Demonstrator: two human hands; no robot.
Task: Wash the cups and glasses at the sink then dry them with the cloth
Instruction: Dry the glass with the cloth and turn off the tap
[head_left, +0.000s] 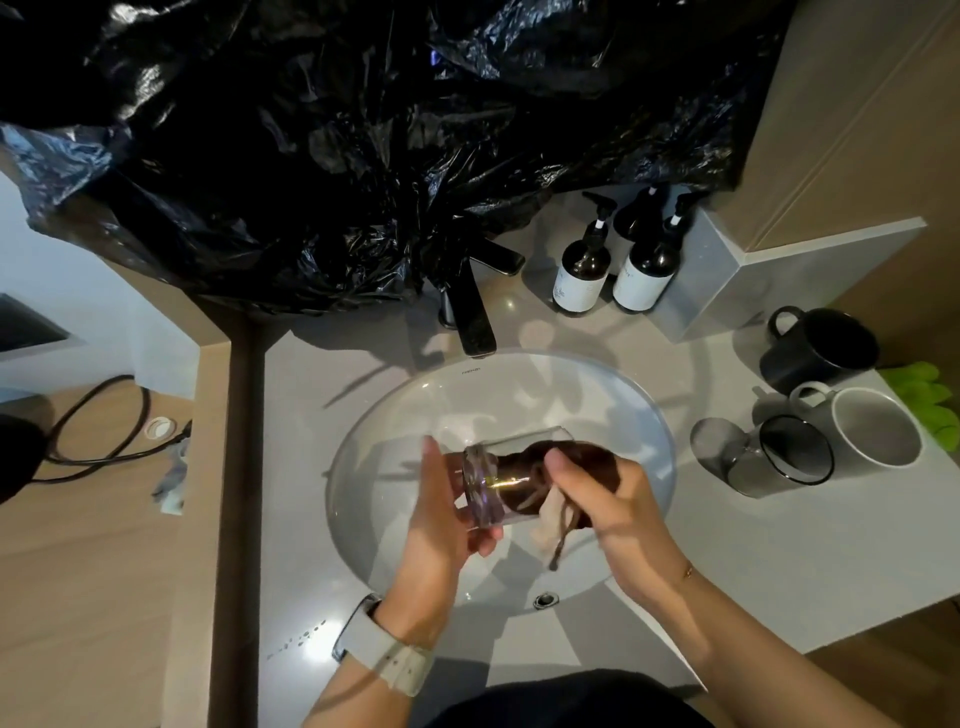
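Over the white sink basin, my left hand grips a clear drinking glass by its thick base, the glass lying on its side. My right hand holds a dark brown cloth with a pale underside, stuffed into the glass mouth. On the counter to the right stand a tinted glass, a white mug and a black mug.
A dark faucet stands behind the basin, no water visible. Two brown pump bottles stand at the back. A black plastic sheet covers the wall above. Something green lies at the right counter edge. Cable on the floor at left.
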